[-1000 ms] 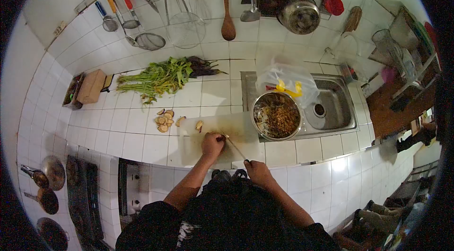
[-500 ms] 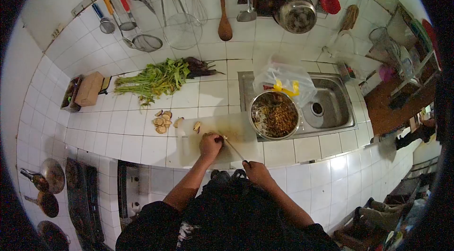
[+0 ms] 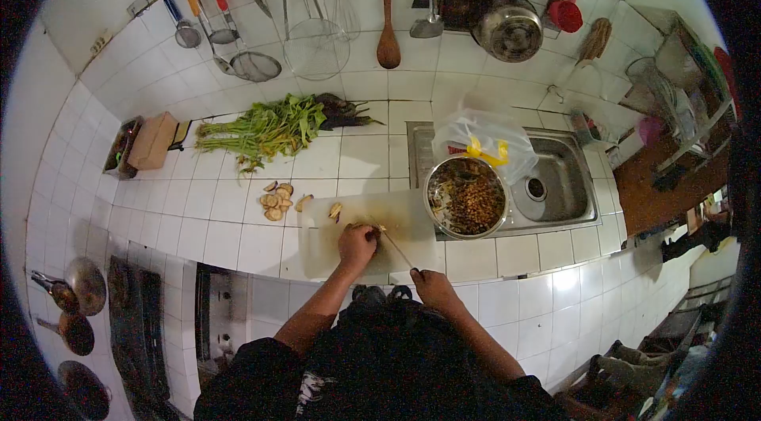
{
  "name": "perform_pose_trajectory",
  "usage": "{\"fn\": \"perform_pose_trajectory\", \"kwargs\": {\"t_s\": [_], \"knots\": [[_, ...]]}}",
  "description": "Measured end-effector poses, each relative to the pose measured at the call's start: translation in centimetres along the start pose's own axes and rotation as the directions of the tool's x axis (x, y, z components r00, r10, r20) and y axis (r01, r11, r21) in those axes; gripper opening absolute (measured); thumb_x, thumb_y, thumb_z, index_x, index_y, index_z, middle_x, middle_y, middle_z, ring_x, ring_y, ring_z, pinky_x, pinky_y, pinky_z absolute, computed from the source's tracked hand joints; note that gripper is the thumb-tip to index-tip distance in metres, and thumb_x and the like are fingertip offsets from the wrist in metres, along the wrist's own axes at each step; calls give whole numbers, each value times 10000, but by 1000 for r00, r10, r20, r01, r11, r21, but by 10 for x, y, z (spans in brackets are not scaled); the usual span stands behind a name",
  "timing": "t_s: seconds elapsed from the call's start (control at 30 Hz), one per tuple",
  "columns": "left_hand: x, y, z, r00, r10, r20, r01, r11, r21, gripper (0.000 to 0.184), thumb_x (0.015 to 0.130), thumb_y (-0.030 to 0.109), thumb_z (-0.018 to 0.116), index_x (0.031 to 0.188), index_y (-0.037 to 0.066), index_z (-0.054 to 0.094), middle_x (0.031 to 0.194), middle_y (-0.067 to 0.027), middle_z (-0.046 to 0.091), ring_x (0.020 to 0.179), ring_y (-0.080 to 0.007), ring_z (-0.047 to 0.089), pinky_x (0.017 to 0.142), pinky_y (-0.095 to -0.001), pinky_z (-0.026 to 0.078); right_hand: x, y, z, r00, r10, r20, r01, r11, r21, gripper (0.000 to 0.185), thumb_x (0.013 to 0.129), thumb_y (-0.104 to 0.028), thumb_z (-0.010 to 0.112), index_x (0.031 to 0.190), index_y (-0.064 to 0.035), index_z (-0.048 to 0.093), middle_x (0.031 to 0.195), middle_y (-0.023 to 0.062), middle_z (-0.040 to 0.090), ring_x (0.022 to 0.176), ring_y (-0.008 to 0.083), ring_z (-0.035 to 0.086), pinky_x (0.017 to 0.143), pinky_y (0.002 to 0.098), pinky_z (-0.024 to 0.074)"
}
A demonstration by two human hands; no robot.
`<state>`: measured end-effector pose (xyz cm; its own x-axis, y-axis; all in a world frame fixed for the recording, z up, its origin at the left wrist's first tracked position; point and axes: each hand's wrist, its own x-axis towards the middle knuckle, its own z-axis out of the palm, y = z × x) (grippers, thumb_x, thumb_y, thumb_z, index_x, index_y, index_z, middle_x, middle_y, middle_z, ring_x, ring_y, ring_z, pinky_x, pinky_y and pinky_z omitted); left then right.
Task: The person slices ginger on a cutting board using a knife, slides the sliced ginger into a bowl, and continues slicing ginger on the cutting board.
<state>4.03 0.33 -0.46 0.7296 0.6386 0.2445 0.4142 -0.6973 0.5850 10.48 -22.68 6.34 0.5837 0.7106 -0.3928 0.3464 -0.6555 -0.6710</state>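
Observation:
My left hand [image 3: 358,246] is closed over a small, dark-skinned piece of food, mostly hidden by the fingers, on the pale cutting board [image 3: 321,250]. Wrapped round a handle, my right hand [image 3: 434,292] holds a knife [image 3: 396,249] whose blade points up and left to beside the left fingertips. Small pale bits [image 3: 383,227] lie by the blade. A pale cut piece with a dark edge [image 3: 336,210] rests on the board's upper left. Left of the board is a pile of round, dark-rimmed slices [image 3: 275,200].
A metal bowl [image 3: 466,196] of brown, grainy food stands right of the board, by the sink [image 3: 555,167] and a plastic bag [image 3: 495,139]. Leafy greens [image 3: 269,132] and long dark vegetables [image 3: 341,112] lie at the back. Utensils and pans [image 3: 507,28] hang above.
The whole view has shifted slightly. My left fingers now cover more of the dark piece, and the knife stays close beside them. Both hands remain in about the same place.

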Motion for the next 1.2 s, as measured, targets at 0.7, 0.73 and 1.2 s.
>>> {"fn": "perform_pose_trajectory", "kwargs": {"t_s": [0.7, 0.73, 1.2], "knots": [[3, 1, -3, 997, -31, 69, 31, 999, 8, 162, 698, 180, 725, 844, 109, 724, 873, -104, 678, 887, -316, 620, 767, -430, 515, -3, 10, 8, 1000, 15, 27, -15, 1000, -21, 545, 998, -420, 391, 900, 54, 642, 892, 320, 634, 891, 504, 595, 808, 541, 451], [3, 2, -3, 997, -31, 71, 30, 1000, 7, 162, 698, 180, 725, 844, 109, 724, 873, -104, 678, 887, -316, 620, 767, -430, 515, -5, 14, 10, 998, 59, 33, -58, 998, -12, 546, 998, -421, 391, 894, 53, 641, 878, 316, 635, 881, 500, 599, 803, 539, 452], [-1, 3, 4, 968, -134, 213, 224, 846, -484, 323, 750, 238, 767, 1013, 60, 707, 902, -122, 695, 901, -281, 634, 825, -418, 505, -33, 0, -6, 973, 168, -160, -175, 984, -30, 454, 938, -471, 517, 908, -46, 670, 812, 200, 681, 817, 412, 653, 728, 516, 498]]}}
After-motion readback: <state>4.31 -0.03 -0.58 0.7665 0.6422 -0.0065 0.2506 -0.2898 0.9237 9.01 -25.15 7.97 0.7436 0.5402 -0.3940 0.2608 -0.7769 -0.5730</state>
